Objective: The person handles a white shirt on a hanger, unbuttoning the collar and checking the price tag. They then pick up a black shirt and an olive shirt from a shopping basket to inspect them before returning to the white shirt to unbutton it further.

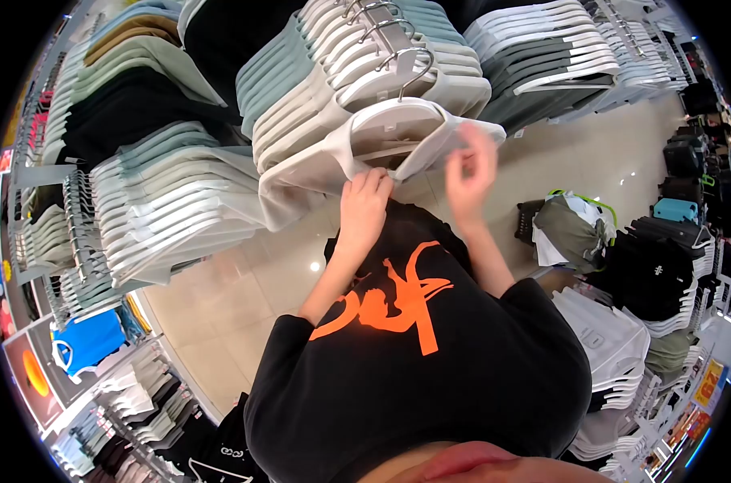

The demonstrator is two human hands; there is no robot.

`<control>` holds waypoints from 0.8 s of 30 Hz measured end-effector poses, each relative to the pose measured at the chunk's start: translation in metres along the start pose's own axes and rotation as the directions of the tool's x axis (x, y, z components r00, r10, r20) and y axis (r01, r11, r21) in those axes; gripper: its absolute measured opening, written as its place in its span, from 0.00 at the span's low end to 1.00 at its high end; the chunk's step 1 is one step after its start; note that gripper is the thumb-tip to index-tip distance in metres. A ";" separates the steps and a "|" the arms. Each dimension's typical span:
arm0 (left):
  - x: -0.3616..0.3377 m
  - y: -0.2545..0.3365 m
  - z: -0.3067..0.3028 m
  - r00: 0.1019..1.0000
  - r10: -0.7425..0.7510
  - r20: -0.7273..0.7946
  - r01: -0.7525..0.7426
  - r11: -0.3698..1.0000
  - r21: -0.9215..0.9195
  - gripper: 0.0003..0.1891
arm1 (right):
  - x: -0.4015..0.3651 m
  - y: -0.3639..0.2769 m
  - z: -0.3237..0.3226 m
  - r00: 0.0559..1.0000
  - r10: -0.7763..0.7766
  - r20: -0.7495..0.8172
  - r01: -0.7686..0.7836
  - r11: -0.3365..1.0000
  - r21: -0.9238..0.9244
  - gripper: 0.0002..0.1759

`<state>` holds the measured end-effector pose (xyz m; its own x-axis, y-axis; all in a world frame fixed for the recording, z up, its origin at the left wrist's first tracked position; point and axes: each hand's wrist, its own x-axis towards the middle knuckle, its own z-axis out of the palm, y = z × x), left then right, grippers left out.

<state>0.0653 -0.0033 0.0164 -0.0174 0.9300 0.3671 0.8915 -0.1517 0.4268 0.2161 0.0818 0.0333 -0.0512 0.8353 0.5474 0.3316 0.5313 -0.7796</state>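
A beige shirt (301,173) hangs on a white hanger (401,113) at the front of a packed rail. My left hand (365,208) has its fingers closed on the front of the shirt's neckline. To the right, my right hand (472,173) is raised beside the shirt's shoulder, near that end of the hanger. Motion smears its fingers, and I cannot tell whether they hold any cloth. The hanger's metal hook (418,68) loops up toward the rail. Right behind it hang several more beige and grey-green shirts (281,72).
White and pale green shirts (164,201) fill a rack at the left. Dark grey and white garments (542,56) hang at the upper right. A basket (530,221) heaped with folded clothes (571,229) is on the tiled floor (220,306) at the right, near white shirts (603,334).
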 end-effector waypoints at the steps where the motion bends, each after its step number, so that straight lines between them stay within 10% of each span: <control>1: 0.000 0.000 0.000 1.000 -0.001 -0.008 0.001 1.000 0.020 0.06 | 0.013 0.007 -0.007 0.993 0.098 -0.070 -0.098 0.995 0.006 0.28; 3: 0.000 -0.001 -0.001 1.000 -0.006 -0.010 0.007 0.999 0.037 0.05 | 0.032 0.032 -0.027 0.953 0.287 -0.099 -0.288 0.958 0.006 0.35; 5: 0.001 -0.004 -0.002 1.000 -0.017 0.002 0.017 0.999 0.027 0.03 | 0.040 0.101 -0.062 0.771 0.495 0.401 -0.548 0.836 0.021 0.29; 12: 0.009 -0.012 0.002 1.000 0.011 -0.022 -0.009 0.998 0.063 0.04 | -0.038 0.174 -0.029 0.381 0.734 0.562 -0.879 0.477 -0.026 0.25; 15: 0.009 -0.014 0.002 0.999 0.022 -0.023 -0.021 0.998 0.053 0.05 | -0.080 0.193 0.020 0.359 0.774 0.523 -0.870 0.480 -0.113 0.24; 19: -0.002 -0.014 0.000 0.972 0.099 -0.211 -0.090 0.994 0.054 0.07 | -0.150 0.238 0.064 0.710 0.663 0.239 -0.658 0.745 -0.110 0.20; 22: -0.027 -0.001 0.012 0.890 0.104 -0.445 -0.076 0.994 0.080 0.08 | -0.143 0.205 0.047 0.436 0.881 0.183 -0.855 0.469 -0.221 0.22; 24: -0.042 0.013 0.026 0.895 0.007 -0.445 -0.021 0.999 -0.025 0.08 | -0.155 0.234 0.038 0.578 0.796 0.181 -0.719 0.601 -0.348 0.22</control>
<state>0.0896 -0.0353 -0.0151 -0.2104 0.6827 0.6997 0.8799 -0.1797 0.4399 0.2653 0.0821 -0.2454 0.0640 0.9312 -0.3590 0.5643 -0.3304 -0.7565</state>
